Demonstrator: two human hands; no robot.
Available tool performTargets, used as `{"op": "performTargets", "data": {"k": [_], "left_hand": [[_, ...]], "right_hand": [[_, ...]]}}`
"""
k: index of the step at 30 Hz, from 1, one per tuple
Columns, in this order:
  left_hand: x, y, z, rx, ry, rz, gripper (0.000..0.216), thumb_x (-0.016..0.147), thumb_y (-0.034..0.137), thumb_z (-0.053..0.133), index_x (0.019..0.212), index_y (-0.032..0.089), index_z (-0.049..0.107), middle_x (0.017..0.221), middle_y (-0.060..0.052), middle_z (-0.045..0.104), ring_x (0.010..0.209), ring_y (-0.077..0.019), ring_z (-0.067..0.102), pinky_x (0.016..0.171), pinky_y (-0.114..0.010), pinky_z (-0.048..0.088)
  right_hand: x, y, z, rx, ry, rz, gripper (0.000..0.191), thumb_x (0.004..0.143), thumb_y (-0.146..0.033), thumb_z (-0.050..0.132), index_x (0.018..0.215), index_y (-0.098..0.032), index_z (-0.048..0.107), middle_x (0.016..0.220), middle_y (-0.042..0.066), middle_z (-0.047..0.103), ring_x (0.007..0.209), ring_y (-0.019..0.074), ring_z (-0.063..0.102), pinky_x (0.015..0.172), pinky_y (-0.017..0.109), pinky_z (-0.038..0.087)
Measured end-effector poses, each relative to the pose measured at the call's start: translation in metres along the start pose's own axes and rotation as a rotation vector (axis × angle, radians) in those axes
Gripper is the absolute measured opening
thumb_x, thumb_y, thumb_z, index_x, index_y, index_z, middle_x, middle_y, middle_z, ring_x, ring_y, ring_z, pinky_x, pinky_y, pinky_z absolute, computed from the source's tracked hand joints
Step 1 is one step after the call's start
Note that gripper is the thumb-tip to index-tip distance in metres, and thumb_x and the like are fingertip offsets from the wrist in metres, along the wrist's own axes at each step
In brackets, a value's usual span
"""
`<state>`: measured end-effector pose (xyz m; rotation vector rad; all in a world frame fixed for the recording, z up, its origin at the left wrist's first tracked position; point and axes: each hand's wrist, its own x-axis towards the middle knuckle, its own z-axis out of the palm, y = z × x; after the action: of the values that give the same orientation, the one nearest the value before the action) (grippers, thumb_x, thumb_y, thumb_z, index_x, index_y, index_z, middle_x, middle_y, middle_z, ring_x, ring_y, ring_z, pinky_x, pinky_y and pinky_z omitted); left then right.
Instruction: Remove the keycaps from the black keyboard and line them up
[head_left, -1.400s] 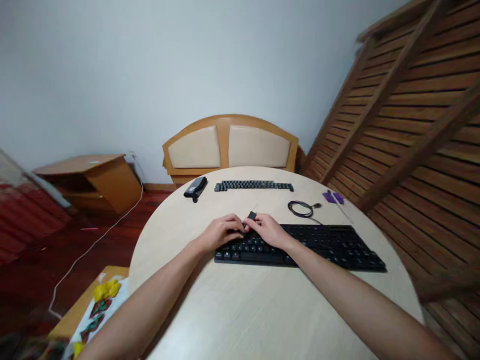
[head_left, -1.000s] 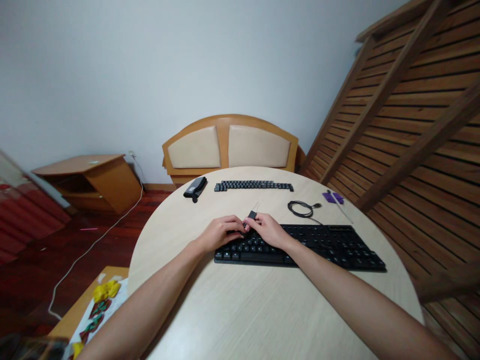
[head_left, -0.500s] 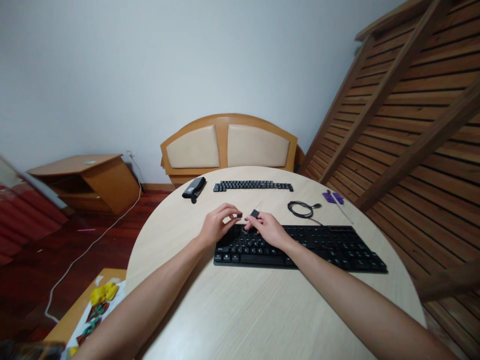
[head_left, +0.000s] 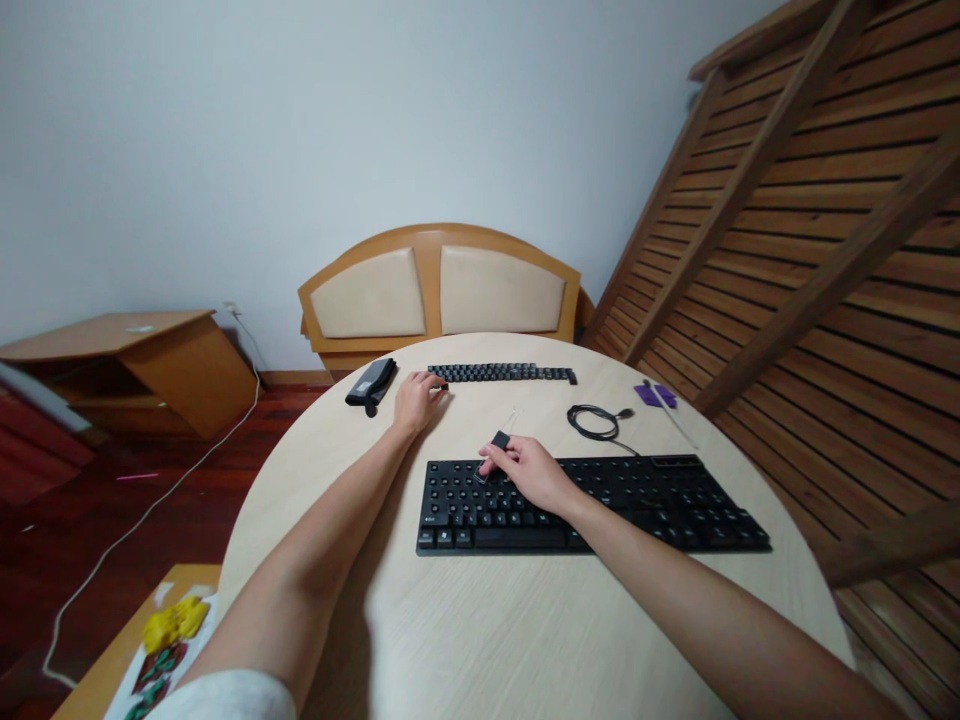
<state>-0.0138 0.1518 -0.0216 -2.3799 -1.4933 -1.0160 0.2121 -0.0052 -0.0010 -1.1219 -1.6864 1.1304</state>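
Pinching a dark keycap far left with the left hand, just beside the keycap rows, apparently to keep order. Nearer, gripping a wire puller mid-body in the right hand, over the keyboard, seemingly leaving both wire ends free.

Left arm: a plain whitish sleeve with a curved hem covers the upper part; the left hand is bare. Right arm: bare throughout its visible length, it narrows toward the right hand.
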Motion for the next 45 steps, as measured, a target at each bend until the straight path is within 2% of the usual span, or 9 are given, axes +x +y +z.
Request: {"op": "performTargets", "data": {"k": [7, 15, 21, 35, 39, 42, 45], "left_hand": [[0.017, -0.011, 0.018, 0.062, -0.009, -0.025, 0.013, 0.081, 0.020, 0.068, 0.093, 0.022, 0.074, 0.112, -0.009, 0.066, 0.109, -0.0292, 0.053, 0.096, -0.044, 0.044], [0.019, -0.019, 0.029, 0.096, -0.023, -0.068, 0.017, 0.082, 0.021, 0.066, 0.097, 0.021, 0.073, 0.116, -0.011, 0.063, 0.113, -0.0305, 0.050, 0.098, -0.045, 0.042], [0.019, -0.021, 0.031, 0.106, -0.038, -0.072, 0.018, 0.082, 0.022, 0.065, 0.098, 0.021, 0.073, 0.116, -0.011, 0.063, 0.111, -0.0294, 0.051, 0.097, -0.043, 0.042], [0.018, -0.018, 0.028, 0.068, -0.033, -0.076, 0.018, 0.082, 0.021, 0.064, 0.099, 0.021, 0.071, 0.114, -0.011, 0.063, 0.109, -0.0295, 0.052, 0.098, -0.043, 0.042], [0.011, -0.010, 0.019, 0.033, -0.029, -0.048, 0.023, 0.081, 0.021, 0.067, 0.103, 0.021, 0.068, 0.119, -0.010, 0.062, 0.113, -0.0291, 0.052, 0.099, -0.042, 0.042], [0.000, 0.008, 0.008, -0.018, 0.003, -0.039, 0.022, 0.083, 0.024, 0.066, 0.105, 0.021, 0.066, 0.121, -0.009, 0.062, 0.115, -0.0274, 0.053, 0.101, -0.041, 0.042], [-0.016, 0.037, -0.007, -0.269, 0.082, -0.085, 0.019, 0.091, 0.031, 0.057, 0.102, 0.018, 0.066, 0.110, -0.009, 0.067, 0.109, -0.0250, 0.057, 0.100, -0.040, 0.042]], "right_hand": [[-0.001, -0.001, 0.000, 0.008, -0.020, -0.010, 0.042, 0.088, -0.054, 0.057, 0.077, -0.015, 0.070, 0.083, 0.010, 0.076, 0.092, 0.0227, 0.070, 0.091, 0.035, 0.048], [-0.001, 0.001, 0.001, 0.026, -0.037, -0.020, 0.035, 0.090, -0.047, 0.056, 0.086, -0.016, 0.070, 0.083, 0.008, 0.076, 0.087, 0.0212, 0.070, 0.088, 0.035, 0.050], [-0.002, 0.000, 0.001, 0.019, -0.035, -0.019, 0.031, 0.091, -0.043, 0.056, 0.087, -0.015, 0.069, 0.083, 0.008, 0.076, 0.087, 0.0210, 0.070, 0.088, 0.035, 0.051], [-0.002, -0.001, 0.001, 0.018, -0.032, -0.020, 0.036, 0.090, -0.049, 0.057, 0.084, -0.016, 0.070, 0.082, 0.008, 0.076, 0.088, 0.0214, 0.070, 0.089, 0.035, 0.050], [-0.002, -0.001, 0.000, 0.003, -0.029, -0.024, 0.036, 0.090, -0.049, 0.056, 0.081, -0.016, 0.071, 0.083, 0.007, 0.076, 0.090, 0.0213, 0.069, 0.089, 0.034, 0.049], [-0.001, -0.001, 0.000, -0.011, -0.030, -0.035, 0.039, 0.090, -0.050, 0.056, 0.078, -0.017, 0.071, 0.084, 0.007, 0.076, 0.091, 0.0214, 0.069, 0.088, 0.033, 0.049], [-0.001, 0.000, 0.000, -0.045, -0.037, -0.065, 0.042, 0.089, -0.053, 0.055, 0.073, -0.017, 0.071, 0.086, 0.007, 0.076, 0.089, 0.0219, 0.068, 0.084, 0.031, 0.048]]}}
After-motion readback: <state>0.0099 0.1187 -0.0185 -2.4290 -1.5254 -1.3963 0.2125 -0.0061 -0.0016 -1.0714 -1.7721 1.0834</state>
